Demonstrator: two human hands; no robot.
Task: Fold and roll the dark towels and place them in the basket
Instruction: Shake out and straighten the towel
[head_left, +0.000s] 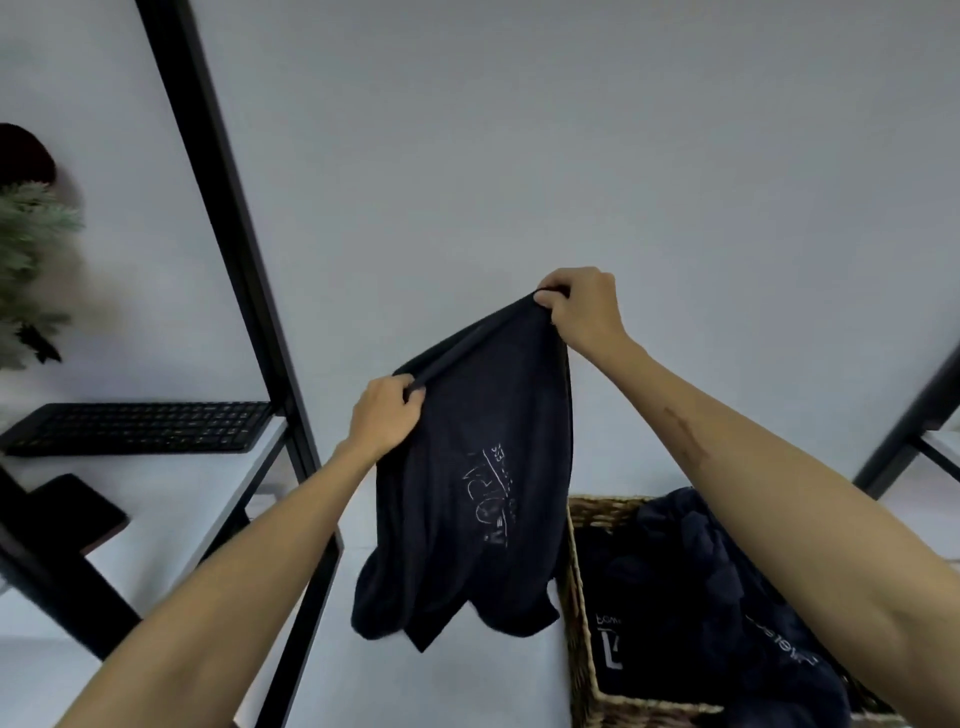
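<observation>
A dark navy towel (467, 493) with pale printed lettering hangs in the air in front of me, its lower edge dangling just above the white surface. My left hand (387, 415) pinches its top edge at the lower left, and my right hand (582, 306) grips the same edge higher up on the right. A woven wicker basket (579, 623) stands at the lower right. Inside it lie more dark towels (691, 597), one crumpled and draped over the far rim, partly hidden behind my right forearm.
A black metal shelf frame (234, 249) slants across the left. A black keyboard (140, 427) lies on its white shelf, with a dark flat object (78, 509) nearer me. A green plant (26, 249) stands at far left. A plain white wall is behind.
</observation>
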